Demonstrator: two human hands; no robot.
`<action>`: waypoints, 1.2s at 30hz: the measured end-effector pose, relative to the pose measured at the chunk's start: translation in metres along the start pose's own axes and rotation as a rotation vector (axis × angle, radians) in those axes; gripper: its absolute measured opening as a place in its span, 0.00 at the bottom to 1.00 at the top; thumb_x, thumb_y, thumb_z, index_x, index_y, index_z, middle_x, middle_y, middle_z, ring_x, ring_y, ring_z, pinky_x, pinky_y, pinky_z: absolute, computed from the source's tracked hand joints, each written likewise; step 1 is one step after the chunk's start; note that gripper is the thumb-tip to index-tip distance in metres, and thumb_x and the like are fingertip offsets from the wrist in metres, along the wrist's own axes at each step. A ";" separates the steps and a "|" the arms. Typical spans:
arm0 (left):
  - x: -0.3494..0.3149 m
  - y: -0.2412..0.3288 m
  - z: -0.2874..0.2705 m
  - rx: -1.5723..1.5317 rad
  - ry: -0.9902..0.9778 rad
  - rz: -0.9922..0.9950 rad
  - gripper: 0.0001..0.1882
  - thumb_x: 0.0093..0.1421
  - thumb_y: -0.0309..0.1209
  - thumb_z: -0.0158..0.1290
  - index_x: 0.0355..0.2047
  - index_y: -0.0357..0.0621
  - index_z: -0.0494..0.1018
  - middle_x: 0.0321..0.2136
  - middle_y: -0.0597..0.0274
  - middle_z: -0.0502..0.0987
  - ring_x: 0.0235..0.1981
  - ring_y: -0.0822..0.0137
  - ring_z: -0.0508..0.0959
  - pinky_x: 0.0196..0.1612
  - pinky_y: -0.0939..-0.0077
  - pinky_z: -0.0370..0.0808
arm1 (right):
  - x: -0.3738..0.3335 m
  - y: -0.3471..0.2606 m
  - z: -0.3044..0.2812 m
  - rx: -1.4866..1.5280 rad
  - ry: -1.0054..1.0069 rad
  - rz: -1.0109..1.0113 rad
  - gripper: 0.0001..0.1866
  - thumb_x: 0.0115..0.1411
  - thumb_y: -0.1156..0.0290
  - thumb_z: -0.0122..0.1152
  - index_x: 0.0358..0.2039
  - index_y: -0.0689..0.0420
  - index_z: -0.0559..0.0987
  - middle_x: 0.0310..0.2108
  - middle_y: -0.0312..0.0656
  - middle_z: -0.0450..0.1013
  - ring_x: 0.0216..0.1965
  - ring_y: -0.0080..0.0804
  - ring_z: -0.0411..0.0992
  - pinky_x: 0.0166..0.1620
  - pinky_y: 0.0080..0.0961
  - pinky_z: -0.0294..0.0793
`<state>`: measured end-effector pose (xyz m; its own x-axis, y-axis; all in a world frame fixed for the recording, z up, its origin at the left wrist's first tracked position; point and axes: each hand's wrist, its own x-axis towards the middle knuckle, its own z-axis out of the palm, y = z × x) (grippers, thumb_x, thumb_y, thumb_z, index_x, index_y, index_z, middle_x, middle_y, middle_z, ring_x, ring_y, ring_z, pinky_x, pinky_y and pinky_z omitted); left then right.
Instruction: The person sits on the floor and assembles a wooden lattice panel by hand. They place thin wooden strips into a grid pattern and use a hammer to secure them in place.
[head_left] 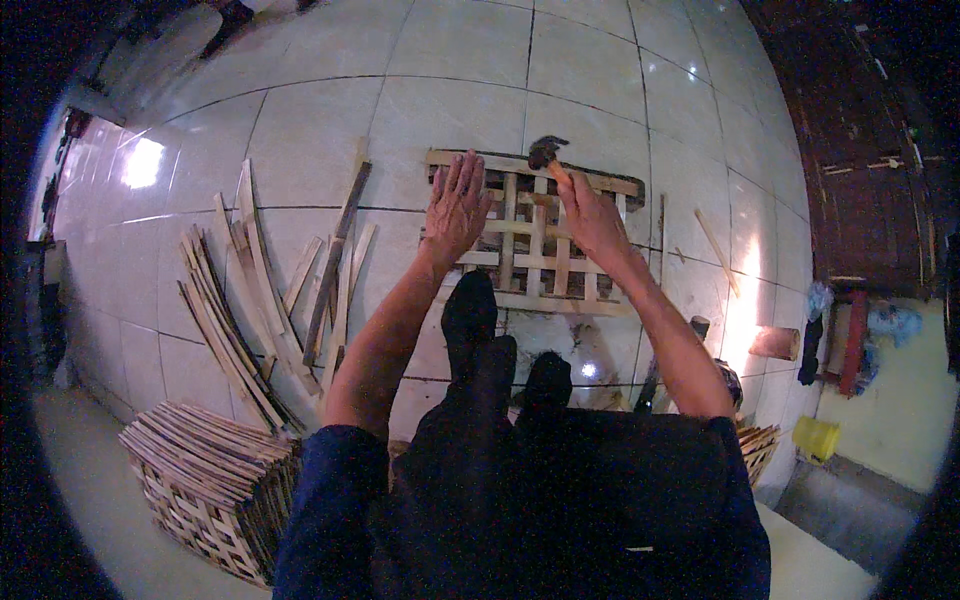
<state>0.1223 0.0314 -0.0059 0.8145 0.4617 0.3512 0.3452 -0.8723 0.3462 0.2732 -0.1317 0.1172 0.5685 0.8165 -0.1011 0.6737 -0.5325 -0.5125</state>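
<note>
A lattice panel (538, 240) of crossed wooden slats lies flat on the tiled floor in front of me. My left hand (460, 212) rests on its left side, palm down and fingers stretched out. In my right hand (593, 215) is a hammer (545, 151), gripped by its orange-brown handle. The dark, clawed hammer head is over the panel's far edge; whether it touches the wood I cannot tell. One dark-covered foot (468, 310) overlaps the panel's near left corner. No nail can be made out.
Loose wooden strips (330, 270) are spread on the floor to the left. Nearer, a thick stack of lattice panels (205, 470) stands at my left. A single thin strip (717, 252) and a short wooden block (774, 343) lie to the right, before a yellow container (816, 437).
</note>
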 end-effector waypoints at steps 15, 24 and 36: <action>0.005 0.009 0.008 0.148 -0.077 -0.083 0.29 0.64 0.44 0.41 0.63 0.49 0.56 0.66 0.62 0.52 0.67 0.61 0.52 0.65 0.49 0.46 | 0.092 -0.003 -0.019 -0.384 -0.257 -0.222 0.22 0.67 0.61 0.40 0.60 0.51 0.60 0.41 0.57 0.72 0.34 0.60 0.74 0.36 0.51 0.74; 0.001 0.013 0.008 0.170 -0.049 -0.080 0.30 0.63 0.44 0.43 0.64 0.49 0.56 0.66 0.62 0.52 0.66 0.60 0.52 0.65 0.48 0.48 | 0.042 0.003 0.022 -0.062 0.183 -0.337 0.24 0.68 0.55 0.38 0.61 0.51 0.60 0.36 0.62 0.74 0.36 0.61 0.73 0.39 0.49 0.73; -0.002 0.002 0.003 -0.011 -0.039 -0.035 0.35 0.60 0.41 0.48 0.65 0.48 0.52 0.67 0.58 0.48 0.67 0.56 0.49 0.65 0.46 0.45 | 0.018 0.004 0.036 0.169 0.185 -0.167 0.25 0.69 0.53 0.37 0.62 0.50 0.61 0.47 0.56 0.72 0.46 0.57 0.71 0.48 0.43 0.70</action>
<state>0.1228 0.0289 -0.0082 0.8199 0.4847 0.3046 0.3687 -0.8541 0.3669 0.2694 -0.1113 0.0823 0.5432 0.8269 0.1456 0.6857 -0.3368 -0.6453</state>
